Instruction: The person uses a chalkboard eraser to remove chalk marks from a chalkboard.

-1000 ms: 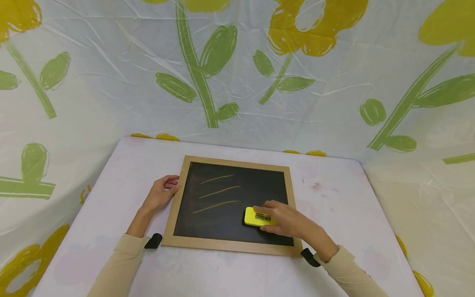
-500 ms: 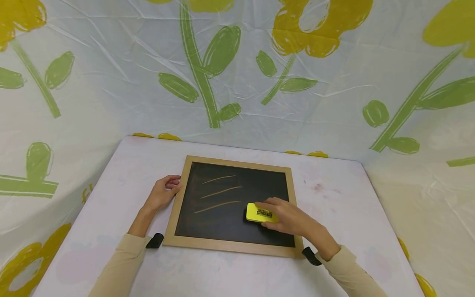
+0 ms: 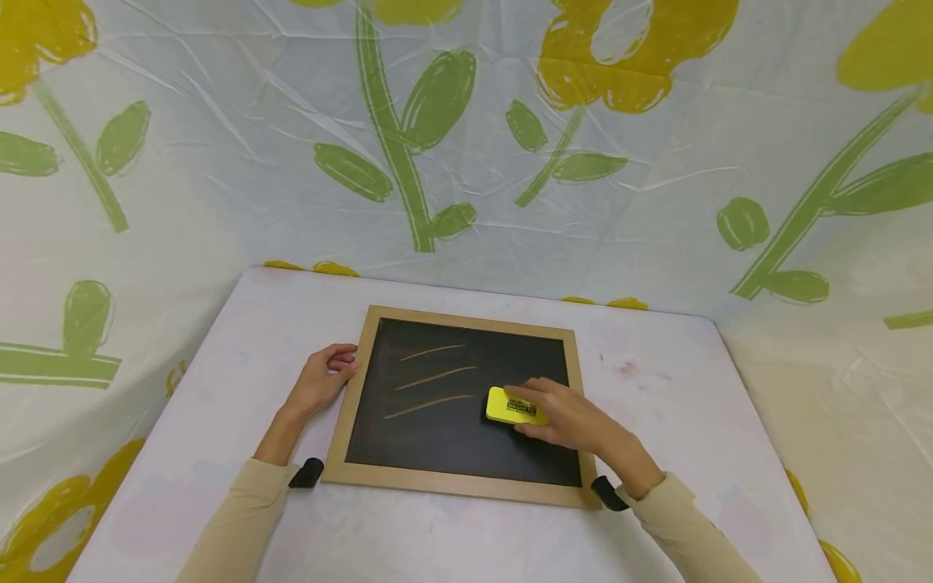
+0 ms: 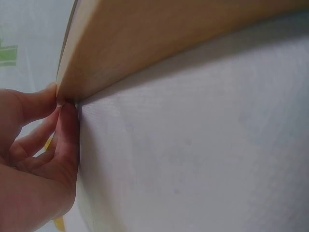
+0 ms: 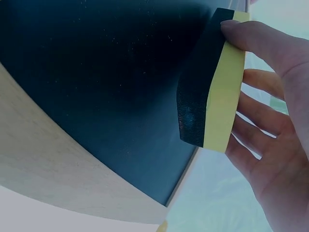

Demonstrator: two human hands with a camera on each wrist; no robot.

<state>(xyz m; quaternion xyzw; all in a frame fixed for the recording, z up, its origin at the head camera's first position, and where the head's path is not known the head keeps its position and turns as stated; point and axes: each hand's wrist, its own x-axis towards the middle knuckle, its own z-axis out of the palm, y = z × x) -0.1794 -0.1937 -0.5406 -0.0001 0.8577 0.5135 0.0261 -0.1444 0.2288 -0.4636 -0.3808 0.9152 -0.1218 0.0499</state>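
A wood-framed chalkboard [image 3: 459, 482] lies flat on the table, with three slanted chalk lines [image 3: 430, 376] on its left half. My right hand [image 3: 564, 417] grips a yellow eraser [image 3: 513, 407] with a black felt underside [image 5: 198, 92], pressed on the board just right of the lowest line. The thumb lies on one long edge and the fingers [image 5: 256, 125] on the other. My left hand [image 3: 321, 379] rests on the table with its fingertips [image 4: 60, 104] against the left edge of the chalkboard frame [image 4: 145, 43].
The table [image 3: 685, 405] is covered in a pale cloth with faint stains to the right of the board. A plastic backdrop printed with green stems and yellow flowers [image 3: 408, 138] rises close behind and at both sides.
My right hand has slid the eraser a little up the board, away from me, toward the lowest chalk line. The left hand has stayed at the frame.
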